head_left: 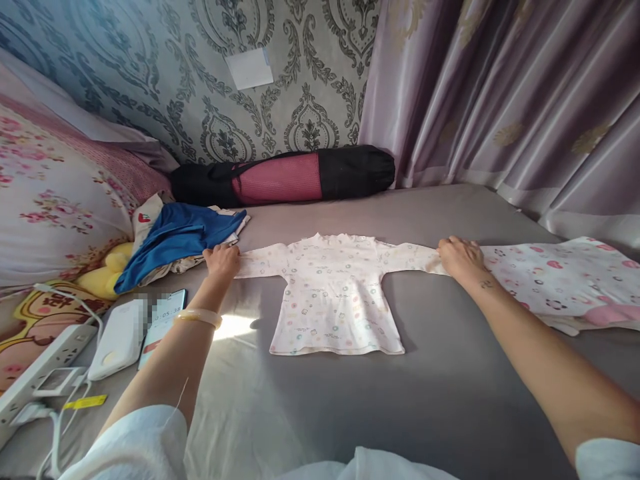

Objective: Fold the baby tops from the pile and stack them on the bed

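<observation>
A small white long-sleeved shirt (335, 300) with a fine pastel print lies flat on the grey bed sheet (320, 413), its sleeves stretched out to both sides. My left hand (223, 261) is closed on the cuff of the sleeve at the left. At the other cuff, my right hand (461, 257) grips the opposite sleeve; its fingertips are partly hidden by the hand itself. The collar points away from me and the hem towards me. Just right of my right hand lies another white printed cloth (560, 273) with pink and dark figures.
Folded clothes with a blue piece (175, 233) on top lie left, beside a floral pillow (55, 200). Nearer are a phone (163, 327), a white power bank (117, 340) and a power strip (45, 373) with cables. A black and pink bag (280, 180) lies along the wall.
</observation>
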Tool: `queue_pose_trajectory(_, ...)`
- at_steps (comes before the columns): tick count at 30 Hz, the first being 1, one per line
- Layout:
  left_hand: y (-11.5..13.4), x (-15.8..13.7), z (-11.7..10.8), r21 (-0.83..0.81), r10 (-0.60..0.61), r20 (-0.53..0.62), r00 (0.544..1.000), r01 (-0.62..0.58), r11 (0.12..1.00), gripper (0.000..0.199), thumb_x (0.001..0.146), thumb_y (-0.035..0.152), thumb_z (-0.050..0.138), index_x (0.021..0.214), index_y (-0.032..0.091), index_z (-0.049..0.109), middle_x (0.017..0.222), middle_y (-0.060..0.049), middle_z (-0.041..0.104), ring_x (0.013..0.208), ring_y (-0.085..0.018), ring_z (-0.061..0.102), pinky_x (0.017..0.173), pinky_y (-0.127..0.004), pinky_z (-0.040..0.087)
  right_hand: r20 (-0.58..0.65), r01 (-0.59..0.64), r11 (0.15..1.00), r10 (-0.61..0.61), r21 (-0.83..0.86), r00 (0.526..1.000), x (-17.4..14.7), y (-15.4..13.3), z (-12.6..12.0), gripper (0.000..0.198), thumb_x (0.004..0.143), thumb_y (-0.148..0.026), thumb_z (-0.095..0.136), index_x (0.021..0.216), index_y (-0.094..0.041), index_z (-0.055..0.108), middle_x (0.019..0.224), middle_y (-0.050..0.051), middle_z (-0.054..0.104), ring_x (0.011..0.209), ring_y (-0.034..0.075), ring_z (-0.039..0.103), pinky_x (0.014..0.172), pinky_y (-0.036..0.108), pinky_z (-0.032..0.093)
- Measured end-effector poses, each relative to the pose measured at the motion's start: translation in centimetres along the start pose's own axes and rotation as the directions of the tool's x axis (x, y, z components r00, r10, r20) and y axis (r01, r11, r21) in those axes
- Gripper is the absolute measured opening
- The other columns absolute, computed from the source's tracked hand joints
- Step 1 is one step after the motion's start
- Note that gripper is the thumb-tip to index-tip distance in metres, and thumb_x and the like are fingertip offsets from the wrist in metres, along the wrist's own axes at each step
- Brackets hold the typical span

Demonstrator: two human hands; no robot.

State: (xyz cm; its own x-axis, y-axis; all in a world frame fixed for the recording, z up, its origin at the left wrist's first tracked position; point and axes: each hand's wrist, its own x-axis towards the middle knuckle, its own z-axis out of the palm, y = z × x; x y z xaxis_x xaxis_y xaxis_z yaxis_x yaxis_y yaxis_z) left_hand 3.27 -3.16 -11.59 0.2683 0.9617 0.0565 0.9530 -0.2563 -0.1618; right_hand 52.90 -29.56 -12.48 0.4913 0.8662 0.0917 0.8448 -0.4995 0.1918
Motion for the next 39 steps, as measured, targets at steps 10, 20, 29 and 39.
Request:
queue_pose_trajectory(10, 10.9, 1.5, -0.5, -0.264, 0.216, -0.019, 0.976, -0.213, 0.94, 0.037, 0.097, 0.031, 0.033, 0.108, 0.021, 0.067, 0.117, -0.011, 0.068, 0.116, -0.027, 0.059, 0.097, -0.041, 0.036, 0.005, 0.12, 0.902, -0.134, 0.416, 0.991, 3.8, -11.8, -1.3, 0.037, 0.099, -0.028, 0.036, 0.118, -0.022, 0.067, 0.122, 0.011, 0.064, 0.114, 0.029, 0.053, 0.091, 0.038, 0.037)
queue_pose_trajectory(20, 11.4, 1.8, 0.6, -0.314, 0.171, 0.006, 0.985, -0.16, 0.936, 0.038, 0.094, 0.046, 0.043, 0.106, 0.015, 0.062, 0.111, -0.018, 0.07, 0.111, -0.033, 0.062, 0.096, -0.043, 0.041, -0.036, 0.134, 0.884, -0.132, 0.447, 0.991, 4.3, -13.0, 0.1, 0.026, 0.097, -0.024, 0.035, 0.107, -0.018, 0.059, 0.119, 0.016, 0.059, 0.113, 0.03, 0.049, 0.093, 0.04, 0.036)
queue_pose_trajectory(29, 11.4, 2.3, -0.1, -0.295, 0.13, 0.111, 0.985, -0.092, 0.951, 0.049, 0.094, 0.055, 0.037, 0.102, 0.015, 0.065, 0.113, -0.019, 0.07, 0.113, -0.034, 0.062, 0.096, -0.042, 0.04, 0.118, 0.056, 0.892, -0.121, 0.448, 0.986, 4.9, -13.1, -1.2, 0.029, 0.1, -0.037, 0.037, 0.104, -0.018, 0.058, 0.119, 0.015, 0.064, 0.112, 0.028, 0.057, 0.093, 0.037, 0.038)
queue_pose_trajectory(39, 10.6, 1.5, 1.4, -0.181, 0.395, -0.227, 0.89, -0.437, 0.881, 0.035, 0.102, 0.034, 0.029, 0.103, 0.016, 0.059, 0.101, -0.016, 0.069, 0.098, -0.028, 0.061, 0.087, -0.037, 0.039, -0.026, 0.218, 0.926, -0.221, 0.308, 0.975, 4.1, -13.0, -1.4, 0.027, 0.103, -0.035, 0.037, 0.118, -0.016, 0.047, 0.113, 0.017, 0.068, 0.099, 0.029, 0.066, 0.078, 0.032, 0.04)
